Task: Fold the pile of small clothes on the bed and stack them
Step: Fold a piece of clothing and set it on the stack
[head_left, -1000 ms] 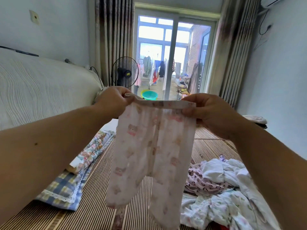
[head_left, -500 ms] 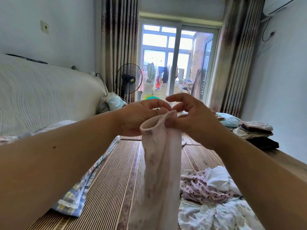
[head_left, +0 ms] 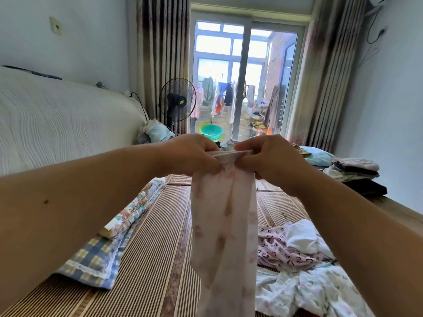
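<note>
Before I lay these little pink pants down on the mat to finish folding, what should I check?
1. Grip: left hand and right hand both pinch the waistband of the pale pink printed small trousers: ok.
2. Legs together: the trousers hang as one narrow strip: ok.
3. Hems level: the bottom ends run out of view: cannot tell.
4. Landing spot: a bare stretch of the brown striped woven mat lies below and to the left: ok.
5. Clear of the crumpled pile of unfolded white and pink clothes on the right: cannot tell.
6. Stack of folded clothes at the far right, looks tidy: ok.
</note>
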Demonstrator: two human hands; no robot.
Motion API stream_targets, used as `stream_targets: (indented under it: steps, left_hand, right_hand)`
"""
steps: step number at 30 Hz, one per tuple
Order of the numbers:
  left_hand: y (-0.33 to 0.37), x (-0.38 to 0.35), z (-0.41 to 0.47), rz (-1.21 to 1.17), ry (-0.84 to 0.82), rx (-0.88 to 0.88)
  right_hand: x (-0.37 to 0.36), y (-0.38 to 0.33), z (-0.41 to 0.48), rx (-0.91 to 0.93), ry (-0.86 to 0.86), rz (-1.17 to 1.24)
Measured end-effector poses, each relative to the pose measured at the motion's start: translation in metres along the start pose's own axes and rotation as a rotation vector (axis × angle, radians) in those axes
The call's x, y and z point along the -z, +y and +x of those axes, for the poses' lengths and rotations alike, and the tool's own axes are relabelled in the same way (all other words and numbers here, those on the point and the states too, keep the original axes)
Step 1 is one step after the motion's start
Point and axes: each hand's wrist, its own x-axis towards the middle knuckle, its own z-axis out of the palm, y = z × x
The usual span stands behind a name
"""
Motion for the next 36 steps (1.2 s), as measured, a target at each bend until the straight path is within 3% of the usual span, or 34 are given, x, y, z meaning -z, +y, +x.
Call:
stream_targets:
  steps: [4, 8, 12, 16, 20, 25, 30, 36]
  left_hand:
    - [0.0, 0.001, 0.016, 0.553, 0.189, -0.074]
    - [-0.016, 0.004, 0.044, 0.709, 0.246, -0.04]
    - [-0.036, 0.007, 0.075, 0.625, 0.219, 0.093]
    - [-0.064, 0.011, 0.111, 0.452, 0.238, 0.216]
    - [-0.076, 0.018, 0.14, 0.316, 0.265, 0.129]
    - [-0.089, 0.023, 0.154, 0.452, 0.403, -0.091]
    - [-0.105, -0.003, 0.119, 0.349, 0.337, -0.135]
    - [-0.123, -0.069, 0.02, 0.263, 0.188, -0.059]
  right_hand:
    - [-0.012, 0.008, 0.019, 0.041, 0.067, -0.294]
    - [-0.033, 0.022, 0.058, 0.051, 0.008, -0.501]
    - [-0.056, 0.042, 0.093, -0.023, -0.016, -0.514]
    - [-0.082, 0.069, 0.124, -0.186, 0.009, -0.103]
    - [-0.097, 0.092, 0.147, -0.154, 0.175, 0.03]
    - [-0.089, 0.101, 0.155, -0.02, 0.253, 0.152]
    - [-0.084, 0.099, 0.119, -0.007, 0.122, 0.079]
    - [-0.097, 0.109, 0.005, -0.073, -0.078, -0.056]
